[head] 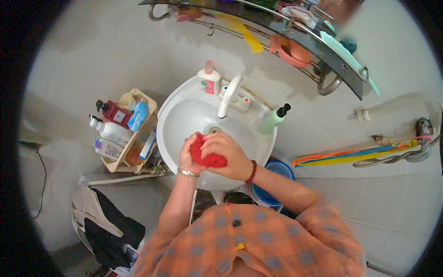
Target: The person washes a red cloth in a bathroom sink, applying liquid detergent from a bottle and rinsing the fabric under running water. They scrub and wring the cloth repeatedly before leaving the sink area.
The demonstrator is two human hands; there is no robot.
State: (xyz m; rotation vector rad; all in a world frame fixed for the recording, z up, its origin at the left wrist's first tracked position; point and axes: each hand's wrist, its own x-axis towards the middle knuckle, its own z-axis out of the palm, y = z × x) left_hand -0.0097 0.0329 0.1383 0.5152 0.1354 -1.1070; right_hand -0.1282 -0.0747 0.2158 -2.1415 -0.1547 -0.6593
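Over the front part of a white washbasin (178,121), a bunched red cloth (209,157) is gripped between both hands. My left hand (188,155), with a silver bracelet at the wrist, holds the cloth's left side. My right hand (226,152), with a dark red bead bracelet at the wrist, lies over its upper and right side. Beyond the hands stands a white faucet (231,95); no water is seen running from it. The drain (215,130) shows just past the fingers. Part of the cloth is hidden under the fingers.
A pump soap bottle (209,81) and a green pump bottle (273,121) stand on the basin's rim. Left is a beige plastic rack (129,149) with several bottles. A blue bucket (277,180) stands below right. A dark shelf (263,19) hangs above; clothes (110,221) lie lower left.
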